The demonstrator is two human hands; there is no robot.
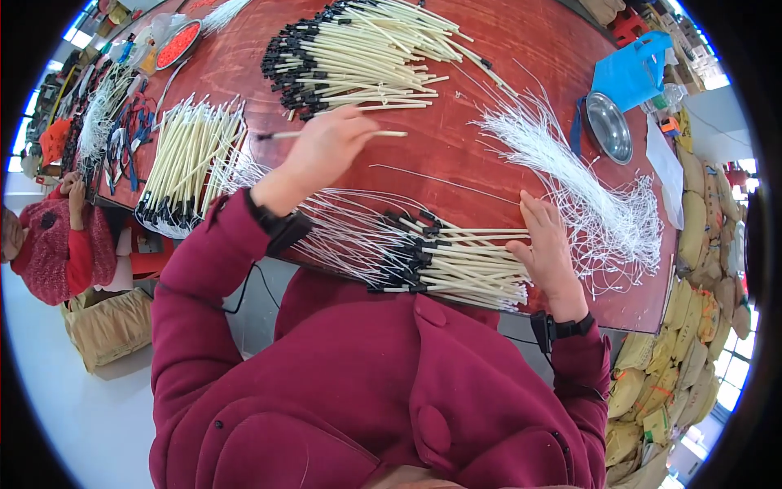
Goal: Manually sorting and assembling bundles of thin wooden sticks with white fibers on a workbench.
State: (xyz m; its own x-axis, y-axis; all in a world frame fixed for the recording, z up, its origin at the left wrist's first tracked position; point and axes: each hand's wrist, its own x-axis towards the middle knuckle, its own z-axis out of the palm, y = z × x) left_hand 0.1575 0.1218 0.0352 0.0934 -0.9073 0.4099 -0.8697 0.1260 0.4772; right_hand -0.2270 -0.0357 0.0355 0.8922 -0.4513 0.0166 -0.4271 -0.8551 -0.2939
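My left hand (330, 147) is closed around a thin cream-coloured stick (389, 134) with a dark tip, held level above the table. My right hand (544, 244) has its fingers stretched out and thumb apart, over the right ends of a bundle of cream sticks (472, 265). These sticks have black end pieces, and white wires trail from them to the left. A single white wire (444, 182) reaches my right fingertips; whether they pinch it I cannot tell. Beyond my left hand lies a big pile of cream sticks (366, 61) with black ends.
Loose white wires (578, 187) spread at the right, beside a metal bowl (609, 128) and a blue watering can (627, 77). Another stick bundle (191, 159) lies left. A dish of red pieces (177, 45) stands far left. Another person (69, 236) sits at the left; sacks (692, 326) line the right.
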